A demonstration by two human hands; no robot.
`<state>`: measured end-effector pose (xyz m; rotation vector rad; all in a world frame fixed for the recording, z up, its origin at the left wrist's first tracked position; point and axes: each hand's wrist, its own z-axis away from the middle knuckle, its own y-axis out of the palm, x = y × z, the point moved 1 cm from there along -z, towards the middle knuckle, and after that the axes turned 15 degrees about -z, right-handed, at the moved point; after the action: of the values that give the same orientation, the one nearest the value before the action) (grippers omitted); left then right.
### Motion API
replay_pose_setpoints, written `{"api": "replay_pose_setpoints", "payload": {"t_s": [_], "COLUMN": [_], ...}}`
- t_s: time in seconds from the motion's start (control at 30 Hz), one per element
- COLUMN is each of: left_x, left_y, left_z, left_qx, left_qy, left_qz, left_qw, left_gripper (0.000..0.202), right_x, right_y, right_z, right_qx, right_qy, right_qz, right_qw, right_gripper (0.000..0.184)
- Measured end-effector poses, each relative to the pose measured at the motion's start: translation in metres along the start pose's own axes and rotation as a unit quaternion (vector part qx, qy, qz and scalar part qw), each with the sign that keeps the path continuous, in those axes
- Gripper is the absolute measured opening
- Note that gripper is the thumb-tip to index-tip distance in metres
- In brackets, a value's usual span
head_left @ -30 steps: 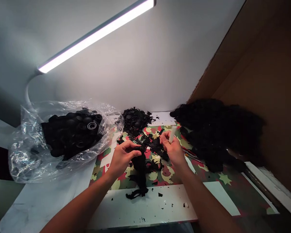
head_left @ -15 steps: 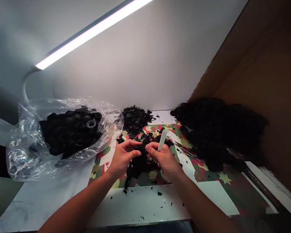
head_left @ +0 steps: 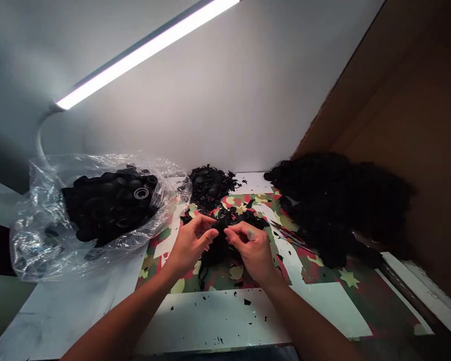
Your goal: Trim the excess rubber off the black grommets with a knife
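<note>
A small black ribbed piece [head_left: 221, 223], rubber-like in look, is between my two hands over the mat. My left hand [head_left: 191, 241] pinches its left side with thumb and fingertips. My right hand [head_left: 252, 250] is closed with its fingertips at the piece's right side. A pale flat strip [head_left: 251, 234] shows only as a short end at the right knuckles; the rest is hidden in the hand. Beneath and behind the hands lie black scraps [head_left: 248, 218] and a dark heap [head_left: 214, 253], partly covered by my fingers.
At left, a clear plastic bag [head_left: 173, 200] holds black round parts [head_left: 108, 205]. A pile of trimmings [head_left: 210, 185] sits at the back. On the right are thin red-handled tools [head_left: 291, 234] and a large black heap [head_left: 330, 200] beside cardboard [head_left: 417, 110]. A lamp [head_left: 146, 55] hangs above.
The pale strip stood upright from my right hand before; now it is tipped so only its end shows. The ribbed piece has turned and risen slightly between my fingers.
</note>
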<state>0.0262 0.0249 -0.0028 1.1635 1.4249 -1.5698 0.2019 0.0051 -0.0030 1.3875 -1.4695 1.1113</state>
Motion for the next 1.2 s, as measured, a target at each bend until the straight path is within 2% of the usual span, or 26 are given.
{"api": "replay_pose_setpoints", "payload": {"t_s": [0.07, 0.13, 0.2, 0.3, 0.4, 0.43, 0.5, 0.57, 0.7, 0.83, 1.0, 1.1, 1.2], "left_x": [0.001, 0.002, 0.002, 0.000, -0.004, -0.005, -0.007, -0.007, 0.001, 0.009, 0.011, 0.008, 0.003], "left_y": [-0.001, -0.004, -0.007, -0.012, -0.015, -0.015, -0.014, -0.013, -0.012, -0.011, -0.006, -0.003, -0.001], "left_z": [-0.001, -0.003, -0.005, -0.005, -0.004, -0.003, -0.002, 0.000, -0.001, -0.006, -0.008, -0.006, -0.003], "left_qx": [0.066, 0.077, 0.075, 0.077, 0.057, 0.047, 0.036, 0.046, 0.054, 0.000, -0.045, -0.032, -0.014], "left_qy": [-0.038, -0.052, -0.052, -0.043, -0.008, 0.010, 0.036, 0.038, 0.006, -0.006, -0.029, -0.040, -0.049], "left_qz": [0.042, 0.078, 0.087, 0.056, -0.015, -0.035, -0.052, -0.026, 0.072, 0.128, 0.121, 0.093, 0.048], "left_qw": [0.996, 0.993, 0.992, 0.995, 0.998, 0.998, 0.997, 0.998, 0.996, 0.992, 0.991, 0.994, 0.998], "left_gripper": [0.042, 0.041, 0.039, 0.046, 0.040, 0.036, 0.031, 0.030, 0.027, 0.022, 0.016, 0.015, 0.015], "right_x": [-0.005, -0.008, -0.009, -0.004, 0.001, 0.001, 0.000, -0.002, -0.006, -0.006, -0.006, -0.006, -0.002], "right_y": [0.005, 0.007, 0.006, -0.001, -0.006, -0.006, -0.004, -0.002, -0.003, -0.004, -0.004, -0.006, -0.007], "right_z": [0.005, 0.008, 0.009, 0.006, 0.000, -0.002, -0.004, -0.004, -0.003, -0.003, -0.005, -0.008, -0.010], "right_qx": [0.051, 0.105, 0.133, 0.078, 0.002, 0.007, 0.046, 0.077, 0.056, 0.044, 0.065, 0.092, 0.111], "right_qy": [-0.060, -0.103, -0.119, -0.094, -0.059, -0.049, -0.031, -0.013, 0.001, 0.032, 0.076, 0.059, -0.006], "right_qz": [0.035, 0.053, 0.051, 0.027, 0.002, -0.004, -0.011, -0.004, 0.023, 0.008, -0.031, -0.033, 0.030], "right_qw": [0.996, 0.988, 0.983, 0.992, 0.998, 0.999, 0.998, 0.997, 0.998, 0.998, 0.995, 0.993, 0.993], "right_gripper": [0.023, 0.023, 0.022, 0.025, 0.017, 0.012, 0.015, 0.017, 0.004, 0.012, 0.019, 0.025, 0.025]}}
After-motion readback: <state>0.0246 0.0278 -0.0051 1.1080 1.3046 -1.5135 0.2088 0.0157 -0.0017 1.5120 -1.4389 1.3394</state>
